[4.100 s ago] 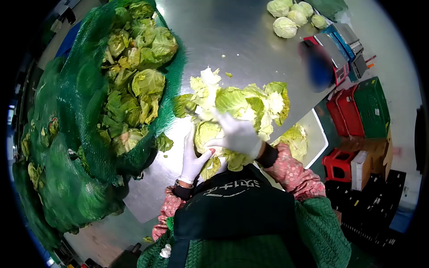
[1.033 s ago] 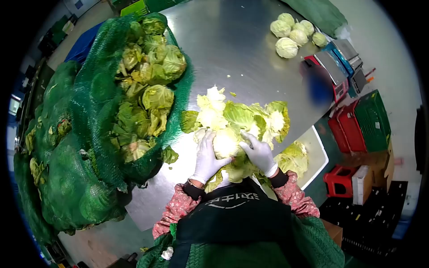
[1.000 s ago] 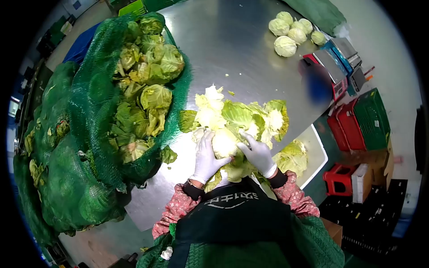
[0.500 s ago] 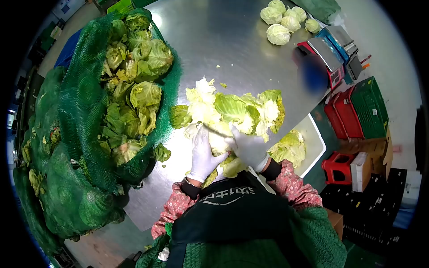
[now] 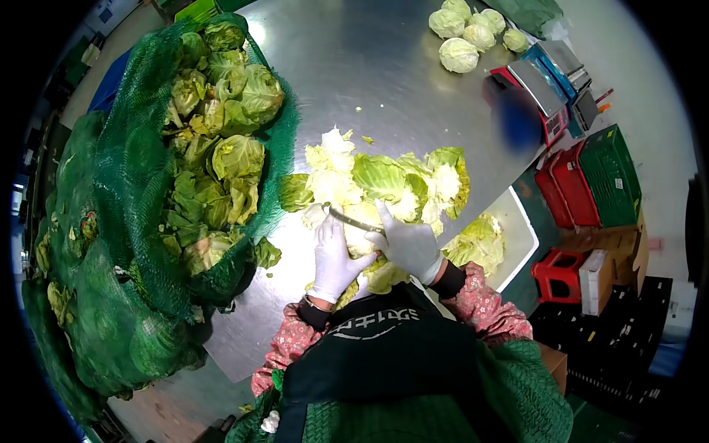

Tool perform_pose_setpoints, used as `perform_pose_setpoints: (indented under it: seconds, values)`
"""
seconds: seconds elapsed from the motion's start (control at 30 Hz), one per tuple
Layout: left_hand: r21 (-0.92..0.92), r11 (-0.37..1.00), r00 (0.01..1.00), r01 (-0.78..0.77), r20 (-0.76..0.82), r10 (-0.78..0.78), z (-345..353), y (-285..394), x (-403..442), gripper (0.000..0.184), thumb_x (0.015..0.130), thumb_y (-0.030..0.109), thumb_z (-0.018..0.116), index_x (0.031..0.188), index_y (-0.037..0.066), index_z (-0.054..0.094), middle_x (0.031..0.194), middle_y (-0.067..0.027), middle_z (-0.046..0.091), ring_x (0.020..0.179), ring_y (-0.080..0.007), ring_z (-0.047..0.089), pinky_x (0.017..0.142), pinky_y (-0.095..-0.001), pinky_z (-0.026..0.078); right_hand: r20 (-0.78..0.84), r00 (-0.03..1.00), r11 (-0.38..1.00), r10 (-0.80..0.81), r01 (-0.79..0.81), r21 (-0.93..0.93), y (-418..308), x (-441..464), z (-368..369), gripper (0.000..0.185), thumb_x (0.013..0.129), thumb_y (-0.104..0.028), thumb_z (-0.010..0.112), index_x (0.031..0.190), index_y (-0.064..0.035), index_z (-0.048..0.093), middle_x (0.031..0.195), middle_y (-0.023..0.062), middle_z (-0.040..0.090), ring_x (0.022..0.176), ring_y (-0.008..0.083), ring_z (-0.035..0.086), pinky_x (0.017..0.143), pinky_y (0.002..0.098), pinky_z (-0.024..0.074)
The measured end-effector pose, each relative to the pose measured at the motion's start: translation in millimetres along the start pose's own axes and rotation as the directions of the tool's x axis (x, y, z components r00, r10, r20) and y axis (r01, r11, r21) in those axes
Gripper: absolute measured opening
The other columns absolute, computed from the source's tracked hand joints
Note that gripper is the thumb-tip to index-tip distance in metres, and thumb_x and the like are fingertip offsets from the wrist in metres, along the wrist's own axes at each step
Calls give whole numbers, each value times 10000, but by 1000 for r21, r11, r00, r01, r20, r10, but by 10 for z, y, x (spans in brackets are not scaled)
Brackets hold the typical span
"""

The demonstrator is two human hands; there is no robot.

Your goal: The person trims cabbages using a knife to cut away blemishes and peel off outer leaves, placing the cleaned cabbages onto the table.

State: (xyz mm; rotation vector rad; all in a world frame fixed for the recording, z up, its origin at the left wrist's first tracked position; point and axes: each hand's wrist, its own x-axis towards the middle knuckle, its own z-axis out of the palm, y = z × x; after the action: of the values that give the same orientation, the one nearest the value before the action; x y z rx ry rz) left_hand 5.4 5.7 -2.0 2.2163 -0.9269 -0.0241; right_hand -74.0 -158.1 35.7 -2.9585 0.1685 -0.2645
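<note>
A pale cabbage (image 5: 357,242) lies on the steel table, between my gloved hands and close to my apron. My left hand (image 5: 336,262) grips its left side, thumb pointing right across the front. In my right hand (image 5: 410,246) is a knife (image 5: 354,221), its curved dark blade reaching left over the cabbage's far side toward my left fingertips. The knife's handle is hidden in the glove. Just beyond the blade spread loose trimmed cabbage leaves (image 5: 380,177), pale and green, some with browned edges.
Green mesh sacks (image 5: 122,221) of leafy cabbage crowd the left side. Several trimmed cabbages (image 5: 459,55) sit at the far right of the table (image 5: 332,74), near scales (image 5: 543,88). A white bin (image 5: 523,247) with leaves stands right, beside a red stool (image 5: 557,277) and crates (image 5: 609,177).
The knife blade, blurred and faint before, now shows clearly across the cabbage. My right hand has shifted slightly and its finger points farther up; my left hand stays nearly in place.
</note>
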Motion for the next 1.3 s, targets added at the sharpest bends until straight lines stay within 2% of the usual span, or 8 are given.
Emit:
perform_pose_setpoints:
  seconds: [0.27,0.57,0.77,0.87,0.93,1.0,1.1,1.3]
  values:
    - [22,996,994,90,-57,-88,35,22,66,968,625,443,842,1322,-84,426,1233,-255,477,1142,-414,461,997,-487,383,120,983,987,137,-146,66,-41,-97,28,676,946,-481,563,1424,-14,458,488,54,538,410,238,553,432,369,432]
    - [31,985,985,169,-37,-168,54,124,100,988,615,420,847,1350,-62,397,1204,-250,468,1108,-401,460,979,-486,390,-157,984,997,80,-80,8,152,26,183,437,985,-430,511,1267,-111,606,618,58,650,488,199,615,438,338,478]
    - [-115,990,995,82,-55,-88,46,-34,-49,1014,630,392,854,1390,-55,352,1275,-263,444,1198,-417,436,1035,-488,370,143,842,729,519,-524,441,552,78,298,358,1012,-440,459,1119,-145,631,888,196,702,809,464,645,703,548,494]
    - [-159,984,995,81,-49,-89,33,-106,-137,1036,643,388,853,1412,-56,319,1298,-266,428,1239,-420,421,1060,-491,359,241,777,733,582,-629,260,533,179,212,427,995,-515,452,1119,-150,638,850,209,691,826,436,649,702,514,499]
    - [-171,981,995,90,-32,-96,24,-116,-155,1051,650,393,851,1422,-60,299,1311,-272,416,1247,-424,417,1068,-492,357,38,837,823,546,-544,167,421,125,211,451,993,-502,471,1186,-132,643,681,162,658,636,360,654,589,464,499]
    - [-128,987,994,100,-40,-106,45,-90,-156,1061,656,392,847,1428,-74,288,1303,-281,419,1250,-429,415,1067,-493,359,-301,932,962,201,-245,-118,218,63,-37,518,958,-500,538,1268,-94,624,518,60,543,437,228,564,456,376,452]
    - [-47,997,996,54,-71,-57,72,-33,-112,1074,663,396,842,1433,-93,276,1298,-292,424,1230,-435,429,1046,-500,370,-180,971,981,-156,131,-143,-48,-11,-116,621,898,-507,611,1343,-75,585,458,-24,442,359,134,463,386,302,375]
    - [-61,995,995,83,-57,-87,54,43,-103,1062,662,389,834,1425,-111,291,1253,-290,459,1148,-440,470,997,-504,392,-70,979,957,-193,172,-234,-121,28,-62,621,867,-515,619,1306,-75,615,481,-44,473,388,125,503,385,297,362]
